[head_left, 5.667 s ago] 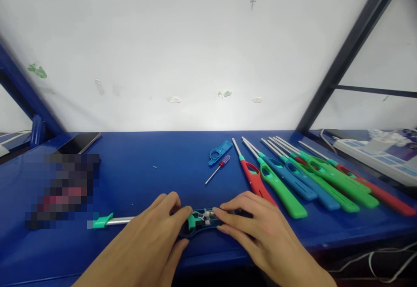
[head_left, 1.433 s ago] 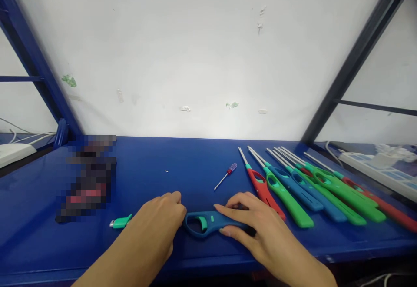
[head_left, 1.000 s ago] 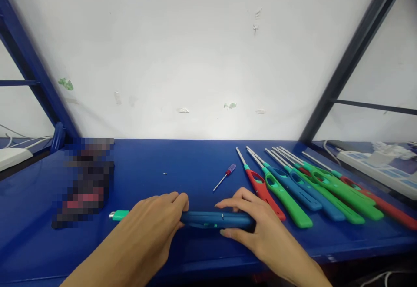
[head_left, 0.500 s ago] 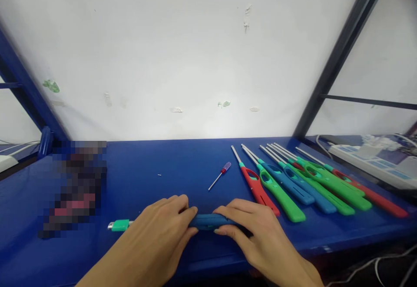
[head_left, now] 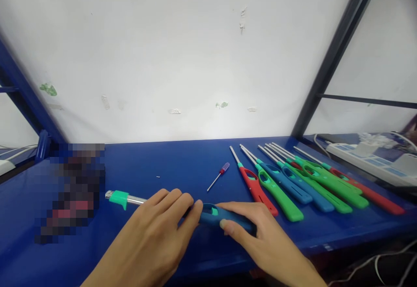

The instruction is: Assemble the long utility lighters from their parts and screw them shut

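Observation:
A long-necked blue lighter (head_left: 213, 214) with a green trigger lies near the front edge of the blue shelf (head_left: 176, 165). Its metal tube runs left to a green tip (head_left: 119, 198). My left hand (head_left: 163, 230) rests over the tube and the front of the handle, fingers curled on it. My right hand (head_left: 257, 235) grips the rear of the handle, thumb and fingers pinching it. A small red-handled screwdriver (head_left: 217, 177) lies just beyond the hands.
A row of several red, green and blue lighters (head_left: 293, 182) lies on the right of the shelf. A blurred-out dark object (head_left: 71, 191) sits at the left. A white power strip (head_left: 368, 163) is far right. A tiny screw (head_left: 158, 176) lies mid-shelf.
The loose blue cover half near the screwdriver is gone from the shelf; the lighter now shows a closed body. Both hands turned the lighter on edge, then angled its tip farther away.

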Tool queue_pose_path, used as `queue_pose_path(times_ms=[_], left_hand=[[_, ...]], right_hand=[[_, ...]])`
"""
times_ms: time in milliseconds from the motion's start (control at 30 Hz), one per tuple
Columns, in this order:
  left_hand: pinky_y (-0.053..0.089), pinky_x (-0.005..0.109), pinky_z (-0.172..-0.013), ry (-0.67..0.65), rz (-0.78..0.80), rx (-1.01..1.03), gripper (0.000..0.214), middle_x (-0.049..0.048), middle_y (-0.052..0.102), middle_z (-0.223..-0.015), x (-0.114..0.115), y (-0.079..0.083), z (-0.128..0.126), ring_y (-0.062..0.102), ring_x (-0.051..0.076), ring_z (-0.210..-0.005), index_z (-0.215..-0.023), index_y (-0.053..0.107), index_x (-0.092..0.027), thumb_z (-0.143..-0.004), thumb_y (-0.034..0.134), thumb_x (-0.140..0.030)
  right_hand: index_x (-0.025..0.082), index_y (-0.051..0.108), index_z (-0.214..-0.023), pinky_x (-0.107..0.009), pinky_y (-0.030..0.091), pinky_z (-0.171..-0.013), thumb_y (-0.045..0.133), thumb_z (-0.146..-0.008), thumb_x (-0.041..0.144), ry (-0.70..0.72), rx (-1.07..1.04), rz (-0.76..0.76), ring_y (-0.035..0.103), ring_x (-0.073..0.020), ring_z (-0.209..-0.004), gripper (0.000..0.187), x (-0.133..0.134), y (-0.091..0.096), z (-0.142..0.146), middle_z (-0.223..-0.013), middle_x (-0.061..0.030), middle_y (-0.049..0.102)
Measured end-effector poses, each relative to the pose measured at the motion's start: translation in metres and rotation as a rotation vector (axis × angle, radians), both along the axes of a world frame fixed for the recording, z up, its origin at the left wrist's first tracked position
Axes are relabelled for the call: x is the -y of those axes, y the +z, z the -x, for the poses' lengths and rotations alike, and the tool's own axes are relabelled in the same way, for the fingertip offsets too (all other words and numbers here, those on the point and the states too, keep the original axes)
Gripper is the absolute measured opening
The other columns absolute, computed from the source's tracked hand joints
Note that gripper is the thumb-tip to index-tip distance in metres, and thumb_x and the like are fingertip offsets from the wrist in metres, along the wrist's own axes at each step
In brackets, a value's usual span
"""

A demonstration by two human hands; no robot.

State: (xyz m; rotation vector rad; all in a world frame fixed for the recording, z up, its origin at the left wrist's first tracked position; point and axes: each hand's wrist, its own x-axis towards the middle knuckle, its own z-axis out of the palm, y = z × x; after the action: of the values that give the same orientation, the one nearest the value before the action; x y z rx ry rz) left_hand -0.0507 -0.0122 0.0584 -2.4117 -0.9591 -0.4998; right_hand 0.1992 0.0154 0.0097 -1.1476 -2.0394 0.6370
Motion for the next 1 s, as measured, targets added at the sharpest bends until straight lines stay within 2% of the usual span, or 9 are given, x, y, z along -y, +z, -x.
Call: queue_pose_path(times_ms=[100,200,267,433,600,767,833,900,1000], left_hand=[[0.061,0.053,-0.09,0.045,0.006,-0.052,0.052,0.012,0.079,-0.11,-0.001,-0.006,-0.004,0.075,0.034,-0.097,-0.129,0.068,-0.011,-0.084,0.045,0.005],[0.064,0.053,-0.084,0.112,0.069,-0.016,0.043,0.0135,0.079,-0.111,-0.005,-0.016,-0.009,0.077,0.035,-0.099,-0.135,0.065,-0.011,-0.096,0.047,-0.002],[0.065,0.051,-0.079,0.134,0.164,0.038,0.035,0.0123,0.079,-0.111,-0.008,-0.02,-0.011,0.078,0.034,-0.096,-0.133,0.067,-0.015,-0.103,0.051,-0.01],[0.059,0.038,-0.073,0.074,0.409,0.203,0.023,0.0,0.077,-0.1,-0.012,-0.018,-0.01,0.075,0.022,-0.08,-0.109,0.071,-0.024,-0.105,0.053,-0.01],[0.051,0.035,-0.066,-0.028,0.331,0.222,0.026,-0.0025,0.075,-0.091,-0.009,-0.013,-0.01,0.071,0.019,-0.07,-0.1,0.067,-0.023,-0.105,0.047,-0.007],[0.051,0.033,-0.064,-0.03,0.322,0.24,0.029,-0.003,0.076,-0.088,-0.01,-0.013,-0.017,0.071,0.018,-0.067,-0.098,0.067,-0.024,-0.109,0.044,-0.011],[0.054,0.034,-0.073,-0.039,0.269,0.244,0.028,-0.0013,0.079,-0.095,-0.008,-0.009,-0.016,0.075,0.019,-0.078,-0.104,0.069,-0.024,-0.112,0.043,-0.016],[0.054,0.039,-0.093,-0.03,0.162,0.251,0.024,0.0024,0.081,-0.112,-0.005,-0.002,-0.008,0.075,0.024,-0.102,-0.12,0.069,-0.025,-0.113,0.047,-0.025],[0.047,0.049,-0.109,0.112,0.041,0.248,0.038,0.0077,0.073,-0.139,-0.003,0.01,0.024,0.063,0.032,-0.131,-0.146,0.058,-0.027,-0.11,0.053,-0.034]], right_hand=[[0.032,0.083,-0.115,-0.038,0.062,-0.094,0.082,-0.09,0.048,-0.092,-0.028,-0.049,0.079,-0.0302,-0.105,0.03,-0.003,-0.009,0.001,-0.115,-0.0022,0.084],[0.032,0.08,-0.114,-0.036,0.061,-0.094,0.094,-0.079,0.035,-0.132,-0.045,-0.12,0.079,-0.0281,-0.102,0.038,-0.006,-0.018,0.003,-0.111,0.0003,0.084],[0.031,0.078,-0.111,-0.03,0.061,-0.087,0.092,-0.082,0.03,-0.081,-0.048,-0.169,0.08,-0.0239,-0.095,0.032,-0.007,-0.02,0.003,-0.106,0.0015,0.083],[0.027,0.074,-0.104,-0.025,0.056,-0.072,0.088,-0.089,0.033,0.003,-0.047,-0.241,0.075,-0.018,-0.076,0.021,-0.003,-0.013,0.004,-0.09,0.0026,0.078],[0.027,0.078,-0.11,-0.027,0.056,-0.079,0.078,-0.099,0.034,0.117,-0.017,-0.296,0.079,-0.0182,-0.082,0.013,0.001,-0.008,0.005,-0.1,0.0032,0.085],[0.022,0.079,-0.113,-0.029,0.057,-0.07,0.07,-0.104,0.038,0.114,0.036,-0.38,0.076,-0.0188,-0.069,0.02,0.002,-0.011,0.003,-0.093,-0.0008,0.085],[0.022,0.08,-0.11,-0.029,0.059,-0.07,0.068,-0.105,0.04,0.096,0.032,-0.369,0.076,-0.0196,-0.068,0.022,0.002,-0.012,0.003,-0.089,-0.0023,0.084],[0.022,0.081,-0.109,-0.029,0.061,-0.071,0.067,-0.105,0.041,0.067,0.007,-0.38,0.077,-0.0202,-0.067,0.025,0.002,-0.012,0.003,-0.087,-0.0035,0.084],[0.022,0.082,-0.108,-0.029,0.064,-0.071,0.067,-0.105,0.042,0.016,-0.038,-0.41,0.08,-0.0218,-0.07,0.026,0.001,-0.012,0.003,-0.09,-0.0052,0.085]])
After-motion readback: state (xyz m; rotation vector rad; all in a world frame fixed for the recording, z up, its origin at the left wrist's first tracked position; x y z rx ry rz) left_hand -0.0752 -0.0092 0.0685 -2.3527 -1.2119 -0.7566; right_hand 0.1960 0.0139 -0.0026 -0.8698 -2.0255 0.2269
